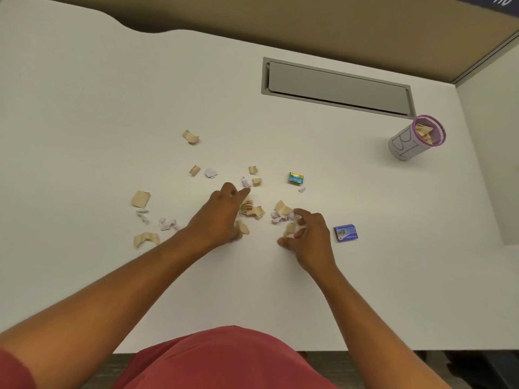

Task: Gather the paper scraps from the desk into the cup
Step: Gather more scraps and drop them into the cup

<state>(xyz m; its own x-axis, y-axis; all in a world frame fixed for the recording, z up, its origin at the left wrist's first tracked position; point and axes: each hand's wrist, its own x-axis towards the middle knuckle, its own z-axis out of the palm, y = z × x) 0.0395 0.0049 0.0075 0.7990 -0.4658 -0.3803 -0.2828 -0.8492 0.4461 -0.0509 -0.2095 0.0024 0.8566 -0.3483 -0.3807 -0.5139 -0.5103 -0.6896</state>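
Tan and white paper scraps [254, 211] lie scattered over the middle of the white desk [112, 108]. My left hand [220, 213] rests on the central pile with curled fingers, a tan scrap [243, 228] at its thumb and a white bit between its fingers. My right hand [310, 234] curls over a second cluster [282, 213] and pinches a tan scrap [289, 228] between thumb and fingers. The cup [404, 147], white with a purple rim, stands at the far right and holds several tan scraps.
A small teal box [296, 178] and a small blue box [345, 233] lie right of the scraps. More scraps [140, 198] lie to the left and behind [191, 136]. A grey cable hatch [337, 88] is set into the desk; a partition wall [488, 178] bounds the right.
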